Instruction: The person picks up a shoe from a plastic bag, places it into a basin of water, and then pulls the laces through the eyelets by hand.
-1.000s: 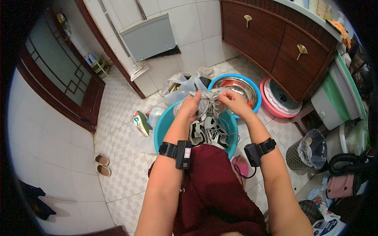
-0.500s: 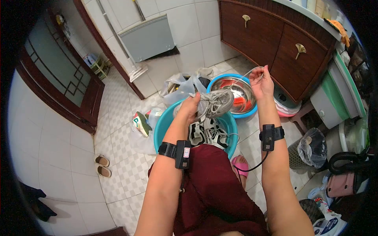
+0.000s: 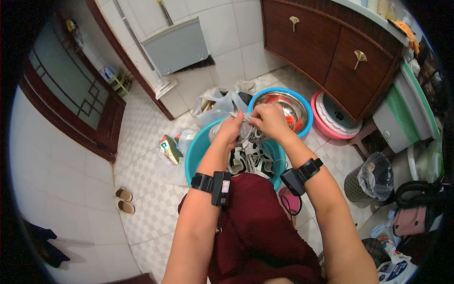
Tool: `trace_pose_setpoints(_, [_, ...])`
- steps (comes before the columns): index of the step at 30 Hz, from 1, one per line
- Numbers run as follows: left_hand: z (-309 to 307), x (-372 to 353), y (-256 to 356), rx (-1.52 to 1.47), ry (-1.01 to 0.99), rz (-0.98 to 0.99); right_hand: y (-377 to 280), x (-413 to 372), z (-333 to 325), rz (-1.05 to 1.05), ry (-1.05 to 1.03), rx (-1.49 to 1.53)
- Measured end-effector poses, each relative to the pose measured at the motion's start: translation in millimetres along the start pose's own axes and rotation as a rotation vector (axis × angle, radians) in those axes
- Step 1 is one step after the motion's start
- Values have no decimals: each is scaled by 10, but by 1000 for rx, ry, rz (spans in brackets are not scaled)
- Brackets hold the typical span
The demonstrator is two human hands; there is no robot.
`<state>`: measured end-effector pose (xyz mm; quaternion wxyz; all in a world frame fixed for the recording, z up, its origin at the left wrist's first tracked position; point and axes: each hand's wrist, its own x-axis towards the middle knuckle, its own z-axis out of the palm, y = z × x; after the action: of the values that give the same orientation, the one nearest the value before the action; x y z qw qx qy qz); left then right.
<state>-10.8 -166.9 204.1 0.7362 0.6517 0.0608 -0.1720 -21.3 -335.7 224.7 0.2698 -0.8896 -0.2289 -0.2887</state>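
Note:
My left hand [image 3: 230, 129] is closed around a grey lace-up sneaker [image 3: 245, 132], held above a turquoise basin [image 3: 189, 163]. Bent over the laces, my right hand [image 3: 270, 120] pinches a grey shoelace [image 3: 257, 135] close to the shoe's opening. Both hands hide much of the sneaker. Inside the basin lie black-and-white sneakers [image 3: 255, 162], below the grey one.
Behind the basin stands a blue basin [image 3: 309, 124] with a steel bowl [image 3: 297, 110] in it. Plastic bags [image 3: 222, 105] lie to the left. A pink basin [image 3: 326, 128], a waste bin [image 3: 359, 187] and a dark wooden cabinet [image 3: 307, 38] are on the right.
My right hand has come down and left from its raised spot, where it held the lace drawn out, to the sneaker. My left hand still grips the shoe in nearly the same place.

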Motion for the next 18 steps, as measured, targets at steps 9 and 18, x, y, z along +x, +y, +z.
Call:
trace_pose_setpoints(9, [138, -221, 215, -165, -52, -46, 395, 230, -329, 596, 238, 423])
trace_pose_setpoints(18, [64, -42, 57, -253, -118, -44, 287, 286, -369, 232, 177, 485])
